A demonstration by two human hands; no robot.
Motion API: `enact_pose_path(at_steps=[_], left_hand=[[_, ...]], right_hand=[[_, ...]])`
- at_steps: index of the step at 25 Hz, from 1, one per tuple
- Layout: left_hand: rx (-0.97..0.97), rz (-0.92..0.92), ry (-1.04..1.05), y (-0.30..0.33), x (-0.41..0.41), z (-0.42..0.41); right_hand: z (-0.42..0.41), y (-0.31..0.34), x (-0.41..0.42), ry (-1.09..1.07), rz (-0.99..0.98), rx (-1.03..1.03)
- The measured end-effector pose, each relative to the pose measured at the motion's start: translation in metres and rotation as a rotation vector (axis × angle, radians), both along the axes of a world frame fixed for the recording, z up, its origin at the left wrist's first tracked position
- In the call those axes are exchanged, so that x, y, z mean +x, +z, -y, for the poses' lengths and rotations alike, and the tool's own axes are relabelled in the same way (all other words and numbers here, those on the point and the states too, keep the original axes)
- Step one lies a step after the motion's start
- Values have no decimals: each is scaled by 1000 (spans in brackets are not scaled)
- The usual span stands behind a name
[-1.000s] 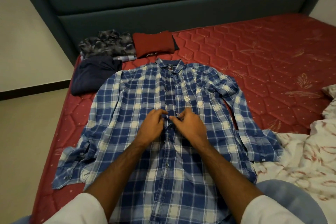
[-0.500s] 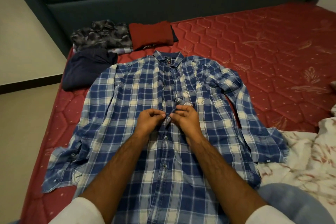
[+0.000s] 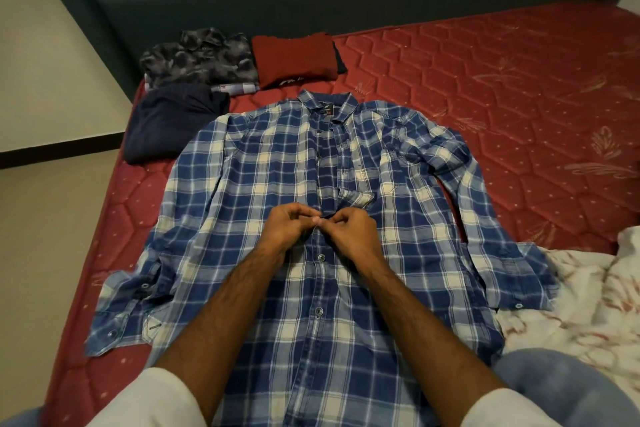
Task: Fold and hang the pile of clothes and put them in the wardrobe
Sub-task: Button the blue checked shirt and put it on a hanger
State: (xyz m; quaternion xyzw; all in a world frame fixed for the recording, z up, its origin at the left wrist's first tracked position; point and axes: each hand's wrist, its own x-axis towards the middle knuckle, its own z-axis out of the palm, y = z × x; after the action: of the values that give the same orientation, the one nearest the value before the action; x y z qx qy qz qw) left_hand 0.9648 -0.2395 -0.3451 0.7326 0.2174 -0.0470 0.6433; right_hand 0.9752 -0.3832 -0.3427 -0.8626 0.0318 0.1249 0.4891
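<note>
- Navy garment (image 3: 173, 125), folded, lies well up and to the left of the grip, on the mattress (image 3: 502, 80); a grey patterned garment (image 3: 201, 59) sits just behind it and a red one (image 3: 294, 59) beside that, all near the headboard (image 3: 311, 3).
- Left cuff (image 3: 117, 322) lies well to the left of the grip and nearer the person, sleeve spread out flat.
- Shirt (image 3: 242, 184) lies face up on the mattress, its long axis running straight away from the person: collar (image 3: 325, 104) well beyond the grip, hem toward the person.
- Left hand (image 3: 287, 229) has its fingers curled, pinching the left edge of the placket at mid-chest.
- Right hand (image 3: 349, 232) meets it thumb to thumb, pinching the opposite edge; the two hands work one button spot and are equally near it.
- Below the grip, toward the person, the buttons (image 3: 321, 257) look fastened; just beyond it the front gapes, with a flap of cloth (image 3: 360, 199) turned back to the right.
- My judgement: the next button lies farther along the placket toward the collar, so both hands must travel away from the person along that line.
- Right sleeve (image 3: 460, 184) bends down to the right of the grip, its cuff touching the floral sheet (image 3: 571, 288).
</note>
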Motion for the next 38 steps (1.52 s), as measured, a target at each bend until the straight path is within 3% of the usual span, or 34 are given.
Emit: enact_pose_path(at_steps=[7,18,27,30,32,38], left_hand=[[-1,11,2,-2,-3,2],[-25,25,51,-1,-4,5],[-26,28,75,0,-7,5],[-47,19,61,2,-5,4],[-7,5,92,-1,-2,5],[201,48,50,-8,-3,13]], right_hand=[[4,-1,2,-129,-97,239],[6,-2,3,-96,-123,318],[6,-12,4,-39,7,188],[0,-12,-1,-64,81,27],[-2,-9,-4,-70,119,-70],[-1,-6,0,-29,33,-20]])
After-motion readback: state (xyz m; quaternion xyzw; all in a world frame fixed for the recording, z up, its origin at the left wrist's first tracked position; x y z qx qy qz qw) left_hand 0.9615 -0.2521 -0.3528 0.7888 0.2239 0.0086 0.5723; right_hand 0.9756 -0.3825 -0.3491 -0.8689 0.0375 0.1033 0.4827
